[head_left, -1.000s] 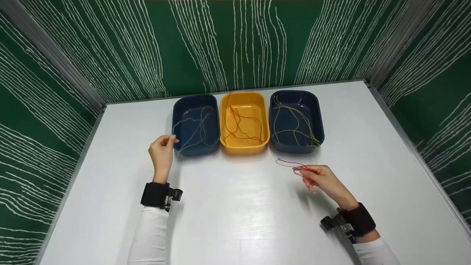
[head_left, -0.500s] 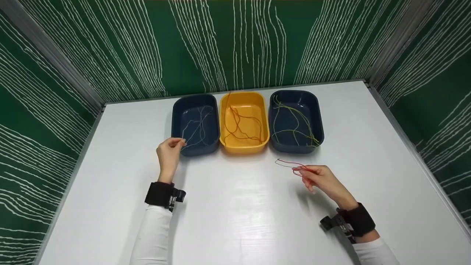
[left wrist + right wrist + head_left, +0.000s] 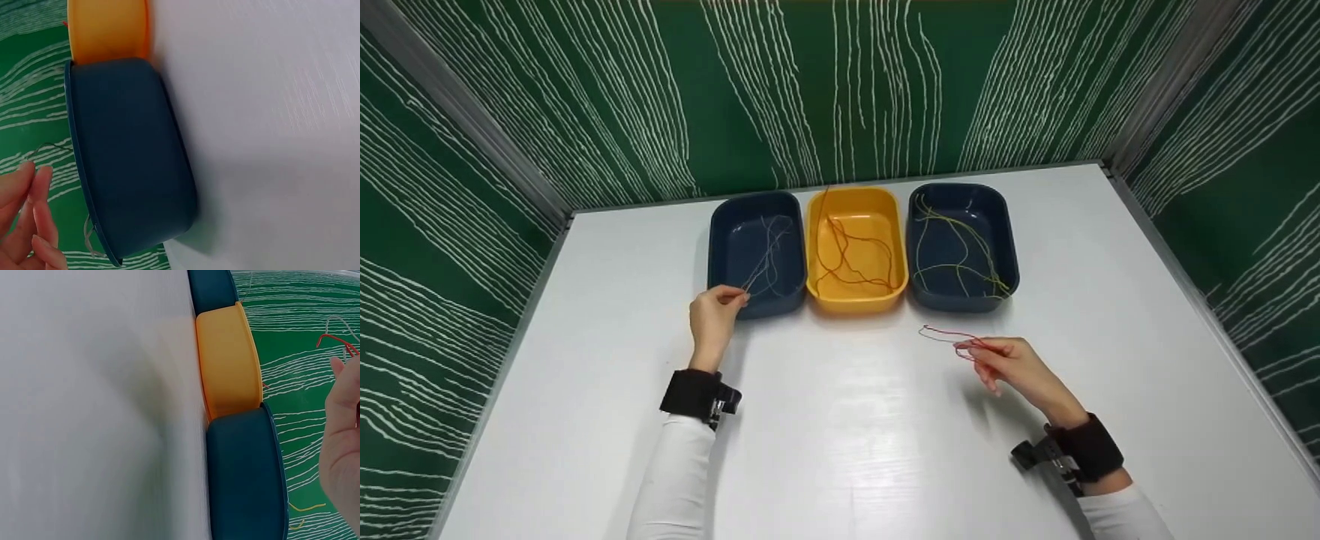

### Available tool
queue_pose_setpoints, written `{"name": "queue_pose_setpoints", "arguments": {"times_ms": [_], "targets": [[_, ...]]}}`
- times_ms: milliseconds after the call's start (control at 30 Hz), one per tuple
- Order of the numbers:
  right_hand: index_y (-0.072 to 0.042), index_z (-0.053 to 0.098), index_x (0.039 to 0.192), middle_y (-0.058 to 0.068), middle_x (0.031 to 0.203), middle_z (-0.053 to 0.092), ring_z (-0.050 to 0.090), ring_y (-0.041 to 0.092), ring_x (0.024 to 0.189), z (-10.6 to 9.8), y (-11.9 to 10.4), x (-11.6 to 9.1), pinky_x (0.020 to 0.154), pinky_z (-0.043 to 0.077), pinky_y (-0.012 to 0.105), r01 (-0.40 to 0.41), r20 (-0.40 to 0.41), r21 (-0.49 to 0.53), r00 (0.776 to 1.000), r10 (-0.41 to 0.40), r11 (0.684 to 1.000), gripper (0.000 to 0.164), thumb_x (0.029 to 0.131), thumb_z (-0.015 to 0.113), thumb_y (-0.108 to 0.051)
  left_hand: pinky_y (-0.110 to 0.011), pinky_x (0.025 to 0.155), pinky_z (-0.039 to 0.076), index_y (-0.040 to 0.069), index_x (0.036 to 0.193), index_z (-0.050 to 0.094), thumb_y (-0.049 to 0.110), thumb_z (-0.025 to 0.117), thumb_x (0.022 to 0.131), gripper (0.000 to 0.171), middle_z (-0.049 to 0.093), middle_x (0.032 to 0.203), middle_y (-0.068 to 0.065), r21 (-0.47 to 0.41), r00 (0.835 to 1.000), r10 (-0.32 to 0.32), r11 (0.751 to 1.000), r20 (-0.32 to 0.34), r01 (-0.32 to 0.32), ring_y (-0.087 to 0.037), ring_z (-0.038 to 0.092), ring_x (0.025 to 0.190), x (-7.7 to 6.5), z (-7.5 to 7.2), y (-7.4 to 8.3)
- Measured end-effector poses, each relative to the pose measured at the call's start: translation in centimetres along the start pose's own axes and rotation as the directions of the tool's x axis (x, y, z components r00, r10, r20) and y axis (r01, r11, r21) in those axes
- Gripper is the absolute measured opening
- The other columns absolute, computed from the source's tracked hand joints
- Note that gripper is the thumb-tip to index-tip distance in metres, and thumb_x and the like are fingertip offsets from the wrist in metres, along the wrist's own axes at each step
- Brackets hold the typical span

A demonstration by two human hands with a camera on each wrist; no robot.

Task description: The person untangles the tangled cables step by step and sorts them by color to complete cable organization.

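Observation:
My left hand [image 3: 714, 322] is at the near left corner of the left dark blue bin [image 3: 720, 247]. Its thumb and forefinger pinch a thin grey string [image 3: 765, 262] that runs into the bin. In the left wrist view, a bit of this string [image 3: 50, 145] leads from the fingertips toward the rim. My right hand [image 3: 1020, 371] hovers over the table in front of the right dark blue bin [image 3: 916, 247], holding a looped red string [image 3: 949, 331]. A pale grey strand [image 3: 337, 319] shows beside the red one in the right wrist view.
Between the blue bins stands a yellow bin [image 3: 859, 306] with orange-red strings [image 3: 847, 259] in it. Yellow-green strings [image 3: 964, 225] lie in the right bin. The bins line up near the back of the white table [image 3: 840, 420], with green line-patterned panels [image 3: 735, 90] behind.
My left hand has moved right and slightly toward me, over the left bin's near corner. The grey strings in that bin have shifted and drawn together. The right hand holds nearly still.

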State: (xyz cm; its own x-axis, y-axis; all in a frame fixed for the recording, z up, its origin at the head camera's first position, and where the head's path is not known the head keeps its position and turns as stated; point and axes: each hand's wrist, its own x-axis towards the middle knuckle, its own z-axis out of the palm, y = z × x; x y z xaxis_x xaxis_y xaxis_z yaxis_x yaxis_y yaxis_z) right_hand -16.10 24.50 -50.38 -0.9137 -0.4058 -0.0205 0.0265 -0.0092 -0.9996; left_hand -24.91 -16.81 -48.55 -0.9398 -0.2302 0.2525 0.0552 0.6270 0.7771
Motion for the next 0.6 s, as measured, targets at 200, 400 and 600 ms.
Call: {"name": "queue_pose_setpoints", "arguments": {"times_ms": [200, 400, 600], "targets": [[-0.015, 0.067, 0.105, -0.006, 0.059, 0.052, 0.045, 0.003, 0.046, 0.01, 0.02, -0.03, 0.044, 0.038, 0.015, -0.007, 0.010, -0.007, 1.000, 0.007, 1.000, 0.026, 0.096, 0.044, -0.006, -0.038, 0.066, 0.047, 0.001, 0.087, 0.071, 0.009, 0.067, 0.081, 0.010, 0.068, 0.083, -0.015, 0.118, 1.000, 0.004, 0.993, 0.025, -0.007, -0.027, 0.063, 0.075, 0.16, 0.13, -0.14], [-0.021, 0.067, 0.102, -0.007, 0.060, 0.052, 0.045, 0.003, 0.046, -0.03, 0.10, -0.10, 0.044, 0.038, 0.015, -0.019, 0.004, -0.012, 1.000, 0.019, 1.000, 0.028, 0.096, 0.044, -0.006, -0.040, 0.068, 0.048, 0.000, 0.088, 0.071, 0.006, 0.065, 0.082, 0.009, 0.068, 0.083, -0.015, 0.209, 0.999, 0.032, 0.977, 0.015, -0.035, -0.028, 0.063, 0.075, 0.49, 0.21, -0.61], [-0.010, 0.066, 0.107, -0.007, 0.059, 0.052, 0.045, 0.002, 0.045, -0.01, -0.04, -0.21, 0.044, 0.037, 0.017, -0.013, -0.004, -0.032, 1.000, 0.013, 0.999, 0.025, 0.096, 0.044, -0.006, -0.041, 0.074, 0.047, -0.001, 0.090, 0.071, 0.001, 0.063, 0.082, 0.011, 0.067, 0.089, -0.017, 0.293, 0.998, 0.065, 0.954, 0.026, -0.070, -0.032, 0.059, 0.086, 0.61, -0.07, -0.85]]}}
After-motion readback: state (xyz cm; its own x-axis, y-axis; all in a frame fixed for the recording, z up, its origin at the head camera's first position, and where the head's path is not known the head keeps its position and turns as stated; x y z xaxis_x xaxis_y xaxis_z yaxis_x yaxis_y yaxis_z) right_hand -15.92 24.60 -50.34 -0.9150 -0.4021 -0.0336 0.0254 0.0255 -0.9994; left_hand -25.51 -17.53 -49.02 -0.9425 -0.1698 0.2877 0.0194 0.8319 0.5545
